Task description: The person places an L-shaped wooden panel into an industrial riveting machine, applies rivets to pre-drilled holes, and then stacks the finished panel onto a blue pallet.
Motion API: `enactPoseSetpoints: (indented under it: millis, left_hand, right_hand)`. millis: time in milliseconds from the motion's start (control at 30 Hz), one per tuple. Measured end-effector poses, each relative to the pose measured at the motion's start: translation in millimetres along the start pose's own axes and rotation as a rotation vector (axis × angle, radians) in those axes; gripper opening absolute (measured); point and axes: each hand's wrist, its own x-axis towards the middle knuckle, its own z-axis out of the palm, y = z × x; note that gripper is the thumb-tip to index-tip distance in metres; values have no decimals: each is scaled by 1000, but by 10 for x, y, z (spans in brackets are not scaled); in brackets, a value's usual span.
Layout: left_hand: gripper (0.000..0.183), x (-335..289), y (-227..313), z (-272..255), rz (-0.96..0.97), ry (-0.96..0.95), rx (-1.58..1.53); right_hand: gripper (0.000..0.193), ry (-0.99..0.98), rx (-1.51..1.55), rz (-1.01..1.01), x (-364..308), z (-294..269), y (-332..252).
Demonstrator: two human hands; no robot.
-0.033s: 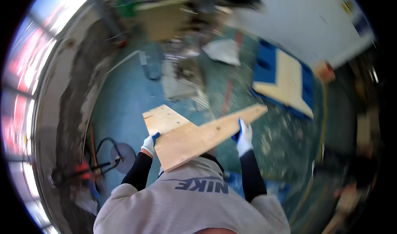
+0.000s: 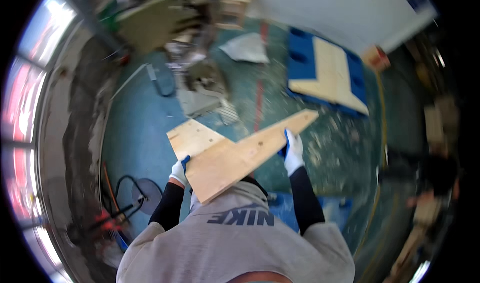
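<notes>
I hold an L-shaped piece of light plywood [image 2: 235, 155] flat in front of my chest, over a green floor. My left hand [image 2: 179, 172], in a white glove with a blue palm, grips the board's near left edge. My right hand [image 2: 293, 153], gloved the same way, grips the long arm of the board along its right edge. Black sleeves cover both forearms.
A blue pallet [image 2: 300, 58] with another cut plywood piece [image 2: 330, 75] on it lies ahead to the right. A large white panel [image 2: 345, 8] stands beyond it. Scraps and debris [image 2: 205, 83] lie ahead, and a black cable with a round disc [image 2: 145, 193] lies at lower left.
</notes>
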Motion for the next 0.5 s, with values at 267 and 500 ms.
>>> enactPoseSetpoints:
  millis: [267,500]
  left_hand:
    - [30,279,-1625,3187,15,-254,488]
    - [29,954,-2620,5189,159,-552,558]
  right_hand:
    - [50,1176,-970,-376,-566,-2864,-1121]
    - [36,649,-655,-338,891,-3367,-1790]
